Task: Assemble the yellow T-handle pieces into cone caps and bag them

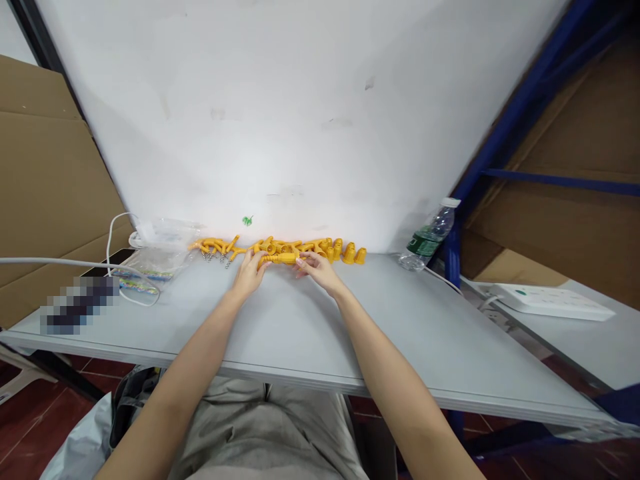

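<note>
Both hands are at a yellow plastic piece point(281, 258) with a ribbed left part and a thicker right part, held level just above the table. My left hand point(249, 272) is closed round its left end. At the right end, my right hand point(318, 269) pinches it between thumb and fingers. Behind them runs a row of loose yellow plastic parts, partly hidden by my fingers. Branched yellow pieces point(214, 246) with small metal screws or springs below them lie left; yellow cup-shaped pieces point(349, 253) stand right.
The grey table point(295, 333) meets a white wall panel point(310, 133). A clear plastic bag point(167, 250), a white cable point(113, 240) and a blurred dark object point(80, 307) lie left. A water bottle point(429, 237) leans near the blue frame point(453, 257); a power strip point(553, 301) is right.
</note>
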Available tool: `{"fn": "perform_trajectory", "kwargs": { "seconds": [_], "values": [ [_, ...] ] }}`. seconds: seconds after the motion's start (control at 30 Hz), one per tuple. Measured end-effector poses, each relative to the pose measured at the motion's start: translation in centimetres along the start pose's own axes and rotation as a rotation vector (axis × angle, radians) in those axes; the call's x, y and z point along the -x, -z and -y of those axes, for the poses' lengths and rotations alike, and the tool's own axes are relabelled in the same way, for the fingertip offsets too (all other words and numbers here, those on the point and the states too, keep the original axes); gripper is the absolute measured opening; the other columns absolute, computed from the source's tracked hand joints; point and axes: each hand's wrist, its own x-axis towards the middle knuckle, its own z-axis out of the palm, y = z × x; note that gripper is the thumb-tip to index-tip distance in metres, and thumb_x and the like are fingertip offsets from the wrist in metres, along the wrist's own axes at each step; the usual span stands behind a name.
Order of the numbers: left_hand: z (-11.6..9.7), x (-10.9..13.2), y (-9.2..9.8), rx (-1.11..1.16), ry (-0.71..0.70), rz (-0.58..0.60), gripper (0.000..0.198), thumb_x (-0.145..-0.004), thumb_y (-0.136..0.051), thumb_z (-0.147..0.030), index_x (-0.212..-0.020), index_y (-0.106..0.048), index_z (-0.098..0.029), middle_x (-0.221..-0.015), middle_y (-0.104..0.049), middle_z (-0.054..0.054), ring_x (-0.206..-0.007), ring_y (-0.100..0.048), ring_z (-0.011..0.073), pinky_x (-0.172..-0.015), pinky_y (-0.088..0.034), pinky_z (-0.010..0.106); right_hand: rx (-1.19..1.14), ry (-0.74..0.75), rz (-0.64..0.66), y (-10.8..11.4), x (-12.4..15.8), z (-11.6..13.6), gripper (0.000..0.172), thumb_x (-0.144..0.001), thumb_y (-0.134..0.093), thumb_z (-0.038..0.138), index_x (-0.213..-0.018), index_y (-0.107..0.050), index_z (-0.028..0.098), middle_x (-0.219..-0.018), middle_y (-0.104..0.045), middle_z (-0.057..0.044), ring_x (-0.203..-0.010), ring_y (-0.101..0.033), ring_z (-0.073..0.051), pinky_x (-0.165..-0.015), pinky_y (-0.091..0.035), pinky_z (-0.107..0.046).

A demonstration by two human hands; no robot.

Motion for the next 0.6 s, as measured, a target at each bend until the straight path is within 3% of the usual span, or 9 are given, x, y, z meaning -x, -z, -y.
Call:
{"fn": "perform_trajectory", "kwargs": {
  "seconds": [0.17,0.27,0.4,0.6],
  "values": [
    [0.14,0.01,-0.24,0.008,-0.017,-0.013,0.026,-0.092,-0.053,-0.035,-0.113,-0.060,-0.020,-0.102,-0.053,0.008,-0.091,-0.059,0.0190,-0.082,-0.049,0.032,0.013,-0.012,-0.033,-0.35,-0.08,0.08,0.058,-0.067,-0.064,0.073,-0.086,-0.060,0.018,-0.066,-0.067,-0.003,-0.053,-0.062,-0.017,-0.063,-0.056,-0.036],
    [0.24,-0.02,-0.36,0.006,-0.013,-0.021,0.026,-0.092,-0.052,-0.034,-0.113,-0.060,-0.020,-0.101,-0.053,0.008,-0.089,-0.059,0.0186,-0.081,-0.050,0.032,0.019,-0.047,-0.021,-0.12,-0.02,0.25,0.060,-0.070,-0.066,0.068,-0.101,-0.063,0.017,-0.078,-0.070,-0.006,-0.057,-0.064,-0.017,-0.067,-0.056,-0.037],
    [0.31,-0.04,-0.43,0.006,-0.036,-0.031,0.025,-0.092,-0.052,-0.034,-0.112,-0.060,-0.020,-0.103,-0.054,0.008,-0.094,-0.059,0.0197,-0.084,-0.049,0.033,0.012,0.013,0.040,0.39,0.07,0.22,0.072,-0.070,-0.075,0.053,-0.132,-0.054,0.022,-0.106,-0.068,-0.008,-0.072,-0.068,-0.017,-0.077,-0.056,-0.038],
    [0.28,0.01,-0.38,-0.004,-0.031,-0.031,0.027,-0.093,-0.051,-0.034,-0.113,-0.060,-0.020,-0.103,-0.054,0.008,-0.093,-0.059,0.0194,-0.085,-0.050,0.033,0.051,0.071,0.034,0.41,-0.27,-0.26,0.064,-0.073,-0.071,0.052,-0.127,-0.061,0.020,-0.101,-0.067,-0.007,-0.071,-0.067,-0.017,-0.080,-0.055,-0.041]
  ]
}}
